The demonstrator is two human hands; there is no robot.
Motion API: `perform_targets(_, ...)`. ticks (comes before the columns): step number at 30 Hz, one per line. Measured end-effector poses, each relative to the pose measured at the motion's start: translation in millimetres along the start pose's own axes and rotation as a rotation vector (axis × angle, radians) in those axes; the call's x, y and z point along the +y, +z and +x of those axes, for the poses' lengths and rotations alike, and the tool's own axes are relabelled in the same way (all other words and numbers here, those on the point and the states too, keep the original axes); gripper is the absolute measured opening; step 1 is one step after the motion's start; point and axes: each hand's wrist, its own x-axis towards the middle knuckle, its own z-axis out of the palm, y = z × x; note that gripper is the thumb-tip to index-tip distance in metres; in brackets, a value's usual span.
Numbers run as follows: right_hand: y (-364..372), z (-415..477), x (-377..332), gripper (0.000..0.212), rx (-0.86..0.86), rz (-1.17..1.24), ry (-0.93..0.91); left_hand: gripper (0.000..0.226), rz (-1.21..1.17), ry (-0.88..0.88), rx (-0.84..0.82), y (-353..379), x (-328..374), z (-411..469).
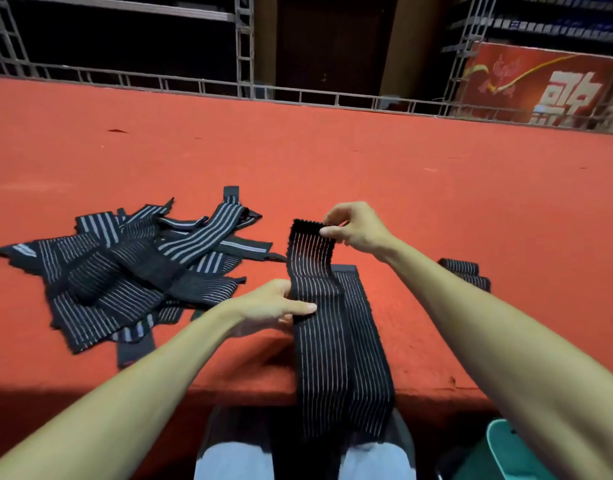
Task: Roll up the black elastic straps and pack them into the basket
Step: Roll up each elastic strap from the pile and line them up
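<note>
Both forearms [142,375] were bare from wrist to the edge of view. The left hand [277,303] and right hand [357,230] were ungloved, with thumbnails trimmed short. Pale blue-grey trousers [225,460] covered both knees at the lower edge of view.

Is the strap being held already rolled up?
No: the strap is unrolled, its far end pinched by the right hand, the rest hanging over the table edge.

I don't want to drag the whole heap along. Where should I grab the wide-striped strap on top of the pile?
Probably the far end of the wide-striped strap, pinched across its width from above: that end lies free at the far edge of the pile, while the near end seems tucked under another strap.
</note>
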Motion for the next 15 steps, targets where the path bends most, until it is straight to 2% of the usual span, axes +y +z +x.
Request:
perform_targets(3, 14, 12, 22, 0.009, -0.017, -0.056, 0.054, 0.006, 0.118, 0.013, 0.125, -5, -20, 16)
perform_targets(5, 24, 23, 36, 0.009, -0.031, -0.102, 0.076, 0.006, 0.268, 0.038, 0.249, -13, -32, 28)
perform_targets(8, 41, 36, 55, 0.013, -0.067, -0.175, 0.111, 0.031, 0.384, 0.019, 0.438, -22, -47, 42)
perform_targets(11, 57, 47, 72, 0.017, -0.081, -0.239, 0.151, 0.050, 0.486, 0.083, 0.566, -25, -62, 53)
perform_targets(13, 68, 54, 83, 0.017, -0.077, -0.247, 0.195, 0.049, 0.568, 0.126, 0.611, -25, -74, 59)
perform_targets(15, 78, 61, 92, 0.017, -0.088, -0.259, 0.227, 0.039, 0.675, 0.170, 0.648, -24, -83, 63)
